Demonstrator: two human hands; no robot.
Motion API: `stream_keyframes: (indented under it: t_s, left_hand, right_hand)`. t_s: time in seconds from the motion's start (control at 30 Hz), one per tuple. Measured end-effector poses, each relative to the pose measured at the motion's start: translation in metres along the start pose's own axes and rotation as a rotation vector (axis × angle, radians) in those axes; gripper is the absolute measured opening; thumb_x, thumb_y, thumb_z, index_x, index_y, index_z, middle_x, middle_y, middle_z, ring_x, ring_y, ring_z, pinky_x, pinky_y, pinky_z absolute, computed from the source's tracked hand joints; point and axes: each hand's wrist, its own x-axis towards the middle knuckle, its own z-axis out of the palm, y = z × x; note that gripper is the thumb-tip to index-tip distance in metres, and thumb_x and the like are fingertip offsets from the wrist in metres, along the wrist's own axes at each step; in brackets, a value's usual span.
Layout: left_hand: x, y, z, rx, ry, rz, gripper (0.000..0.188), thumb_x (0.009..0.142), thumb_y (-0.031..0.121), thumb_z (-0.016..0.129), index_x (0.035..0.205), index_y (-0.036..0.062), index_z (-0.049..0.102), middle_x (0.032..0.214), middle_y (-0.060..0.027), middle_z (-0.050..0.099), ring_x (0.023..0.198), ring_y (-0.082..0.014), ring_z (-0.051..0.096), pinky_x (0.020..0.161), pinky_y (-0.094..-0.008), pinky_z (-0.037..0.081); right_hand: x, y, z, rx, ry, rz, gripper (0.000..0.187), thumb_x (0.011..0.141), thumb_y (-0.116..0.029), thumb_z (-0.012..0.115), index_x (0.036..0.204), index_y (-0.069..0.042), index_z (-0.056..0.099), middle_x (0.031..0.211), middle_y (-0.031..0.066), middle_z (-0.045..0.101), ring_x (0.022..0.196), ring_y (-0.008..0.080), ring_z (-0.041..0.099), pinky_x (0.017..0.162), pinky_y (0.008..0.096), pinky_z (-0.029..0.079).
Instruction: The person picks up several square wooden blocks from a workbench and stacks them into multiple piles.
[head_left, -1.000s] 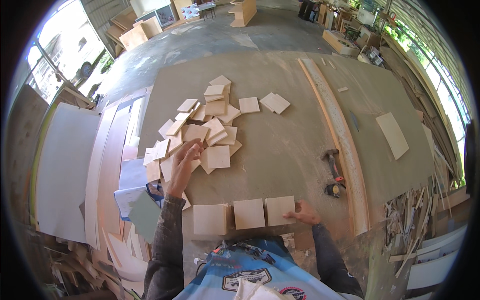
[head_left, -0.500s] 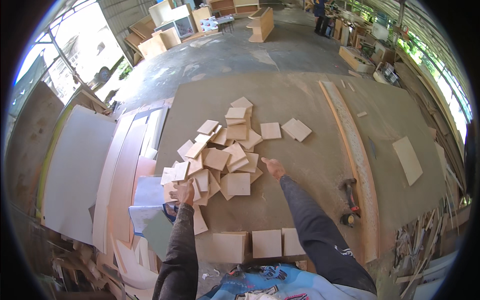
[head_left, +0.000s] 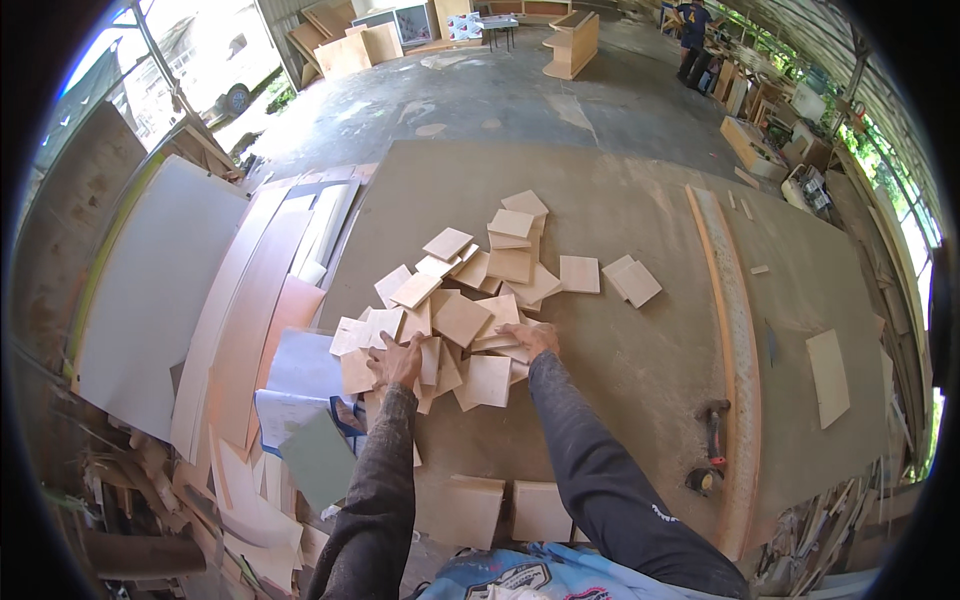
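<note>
A loose heap of thin, square plywood pieces [head_left: 461, 319] lies on the large brown board, many overlapping at odd angles. On the heap's near left side rests my left hand [head_left: 398, 362], its fingers spread over the wooden squares. My right hand [head_left: 533, 338] reaches in from the right, fingers stretched out on the squares at that edge. Neither hand has a piece lifted. One pale square [head_left: 488, 381] lies between the hands at the near side. Off to the right are a single square [head_left: 580, 274] and an overlapping pair [head_left: 634, 281].
Stacks of squares [head_left: 542, 513] stand along the near edge of the brown board [head_left: 640, 420]. A long wooden strip [head_left: 735, 400] crosses its right side, beside a hammer [head_left: 713, 432] and tape measure [head_left: 701, 482]. Papers [head_left: 290, 415] lie left. Another person [head_left: 692, 40] stands far right.
My right hand has moved left from beside the heap onto its right edge. My left hand has shifted slightly onto the squares, fingers spreading. The whole view has shifted a little.
</note>
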Motion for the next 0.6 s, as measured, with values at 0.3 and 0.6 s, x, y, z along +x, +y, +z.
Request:
stream_keyframes:
  t_s: [0.3, 0.6]
  left_hand:
    - [-0.017, 0.007, 0.006, 0.036, -0.133, 0.248, 0.083, 0.085, 0.053, 0.066, 0.155, 0.0197, 0.036, 0.163, -0.0223, 0.016, 0.146, -0.0499, 0.019, 0.104, -0.0770, 0.029]
    - [-0.004, -0.038, 0.012, -0.484, -0.191, 0.531, 0.054, 0.084, 0.040, 0.073, 0.120, -0.0010, 0.069, 0.119, -0.0196, 0.068, 0.109, -0.0299, 0.064, 0.093, -0.0394, 0.050]
  right_hand:
    - [0.021, 0.034, 0.034, 0.023, 0.070, -0.203, 0.061, 0.060, -0.023, 0.091, 0.099, 0.011, 0.059, 0.097, 0.0208, 0.066, 0.084, 0.0292, 0.068, 0.065, 0.0434, 0.057]
    - [0.054, 0.070, -0.077, -0.193, 0.161, -0.492, 0.068, 0.063, -0.014, 0.087, 0.115, 0.013, 0.052, 0.115, 0.0255, 0.065, 0.100, 0.0298, 0.068, 0.086, 0.0406, 0.057]
